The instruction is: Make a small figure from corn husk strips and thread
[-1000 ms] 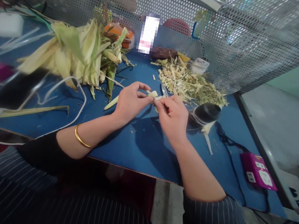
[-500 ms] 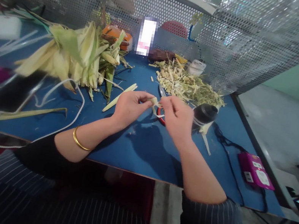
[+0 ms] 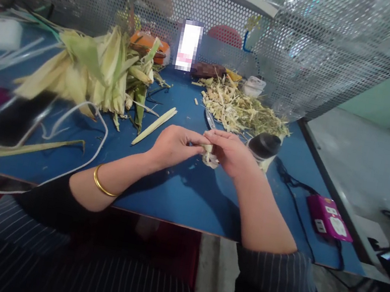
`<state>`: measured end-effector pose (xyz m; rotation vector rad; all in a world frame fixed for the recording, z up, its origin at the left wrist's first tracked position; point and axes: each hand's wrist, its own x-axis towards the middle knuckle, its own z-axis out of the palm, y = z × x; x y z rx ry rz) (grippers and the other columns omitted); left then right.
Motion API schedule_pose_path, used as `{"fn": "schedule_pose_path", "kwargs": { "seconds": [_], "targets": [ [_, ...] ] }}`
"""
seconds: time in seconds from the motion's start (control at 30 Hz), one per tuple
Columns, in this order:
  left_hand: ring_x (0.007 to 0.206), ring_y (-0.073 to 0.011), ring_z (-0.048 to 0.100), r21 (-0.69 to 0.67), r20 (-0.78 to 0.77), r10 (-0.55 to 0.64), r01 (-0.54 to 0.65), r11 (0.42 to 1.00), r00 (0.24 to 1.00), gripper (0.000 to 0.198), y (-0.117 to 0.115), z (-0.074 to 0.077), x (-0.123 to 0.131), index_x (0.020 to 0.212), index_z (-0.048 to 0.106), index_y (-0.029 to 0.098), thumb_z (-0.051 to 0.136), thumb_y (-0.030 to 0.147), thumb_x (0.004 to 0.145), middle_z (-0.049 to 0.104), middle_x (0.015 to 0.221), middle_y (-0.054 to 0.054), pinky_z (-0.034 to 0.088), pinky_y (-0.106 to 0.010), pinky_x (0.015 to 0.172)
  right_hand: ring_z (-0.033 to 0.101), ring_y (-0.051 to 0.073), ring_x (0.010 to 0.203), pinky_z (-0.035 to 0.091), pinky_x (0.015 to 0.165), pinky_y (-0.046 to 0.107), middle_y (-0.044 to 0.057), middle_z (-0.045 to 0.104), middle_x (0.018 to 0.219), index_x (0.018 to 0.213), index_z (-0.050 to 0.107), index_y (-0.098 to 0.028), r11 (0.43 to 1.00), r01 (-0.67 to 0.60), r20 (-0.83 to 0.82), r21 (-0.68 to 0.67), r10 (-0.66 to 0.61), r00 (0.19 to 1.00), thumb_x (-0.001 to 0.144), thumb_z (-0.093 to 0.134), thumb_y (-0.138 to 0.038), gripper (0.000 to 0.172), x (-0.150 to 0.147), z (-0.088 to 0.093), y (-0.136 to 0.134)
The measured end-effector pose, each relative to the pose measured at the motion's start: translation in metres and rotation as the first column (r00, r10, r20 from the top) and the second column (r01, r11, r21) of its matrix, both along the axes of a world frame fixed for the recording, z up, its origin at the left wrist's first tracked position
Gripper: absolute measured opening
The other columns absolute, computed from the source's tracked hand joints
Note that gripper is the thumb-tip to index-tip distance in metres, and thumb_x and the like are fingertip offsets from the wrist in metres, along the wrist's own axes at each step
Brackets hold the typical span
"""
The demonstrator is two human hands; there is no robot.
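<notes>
In the head view, my left grip [image 3: 175, 147] was drawn closed, thumb and fingers pinching a pale strip [image 3: 211, 158] from one side. My right grip [image 3: 232, 153] was closed on the strip's other side, its fingertips meeting those of the left. The strip sat between them, over the blue table [image 3: 157, 190], its loops hanging below my fingers. Scissors [image 3: 210, 119] lay just beyond, partly hidden by my right grip. To the left lay a single husk [image 3: 154, 126], with a husk pile [image 3: 93, 67] past it; a black spool [image 3: 265, 145] was near my right wrist, close to the scraps [image 3: 239, 106].
</notes>
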<state>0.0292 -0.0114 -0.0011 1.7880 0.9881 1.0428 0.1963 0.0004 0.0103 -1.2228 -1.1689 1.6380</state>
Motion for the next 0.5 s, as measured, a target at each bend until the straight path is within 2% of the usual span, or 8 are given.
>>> {"fn": "schedule_pose_path", "kwargs": {
  "seconds": [0.1,0.17,0.27,0.33,0.5],
  "targets": [
    [0.082,-0.0187,0.069,-0.019,0.003,-0.070,0.070,0.997,0.998,0.019,0.002,-0.002,-0.001,0.084,0.078,0.026,0.064,0.020,0.072,0.076,0.084,-0.001,0.052,-0.028,0.075,0.046,0.007,0.044,0.032,0.041,0.022,-0.006,0.052,0.052,0.067,0.060,-0.018,0.998,-0.026,-0.042,-0.060,0.024,0.999,0.060,0.081,-0.032,0.026,0.000,-0.001,0.001],
    [0.084,-0.0189,0.069,-0.048,0.011,-0.147,0.147,0.988,0.989,0.022,0.003,-0.004,-0.002,0.089,0.078,0.026,0.065,0.021,0.073,0.076,0.088,-0.002,0.052,-0.029,0.079,0.044,0.007,0.043,0.032,0.041,0.022,-0.006,0.051,0.051,0.066,0.060,-0.017,1.000,-0.011,-0.047,-0.025,0.010,0.999,0.061,0.080,-0.032,0.025,0.000,-0.003,0.003],
    [0.082,-0.0182,0.069,-0.105,0.035,-0.284,0.286,0.953,0.958,0.022,0.004,-0.004,-0.003,0.091,0.078,0.024,0.066,0.020,0.072,0.076,0.088,-0.003,0.051,-0.028,0.078,0.039,0.005,0.040,0.031,0.039,0.021,-0.006,0.047,0.048,0.065,0.059,-0.017,0.989,0.103,-0.077,0.110,-0.095,0.992,0.068,0.076,-0.035,0.025,-0.001,-0.006,0.006],
    [0.079,-0.0174,0.069,-0.144,0.056,-0.346,0.350,0.926,0.937,0.023,0.003,-0.001,-0.003,0.092,0.078,0.021,0.067,0.019,0.072,0.076,0.086,-0.004,0.052,-0.027,0.075,0.039,0.005,0.039,0.032,0.038,0.019,-0.005,0.050,0.049,0.066,0.059,-0.017,0.968,0.204,-0.117,0.149,-0.188,0.975,0.073,0.072,-0.036,0.025,-0.001,-0.007,0.007],
    [0.077,-0.0155,0.067,-0.215,0.089,-0.400,0.410,0.887,0.912,0.028,0.003,0.004,-0.004,0.101,0.075,0.016,0.066,0.019,0.074,0.075,0.086,-0.007,0.051,-0.027,0.075,0.059,0.007,0.051,0.044,0.044,0.017,-0.001,0.064,0.068,0.071,0.058,-0.017,0.914,0.395,-0.221,0.099,-0.366,0.904,0.081,0.064,-0.027,0.016,0.000,-0.010,0.011]
  ]
}}
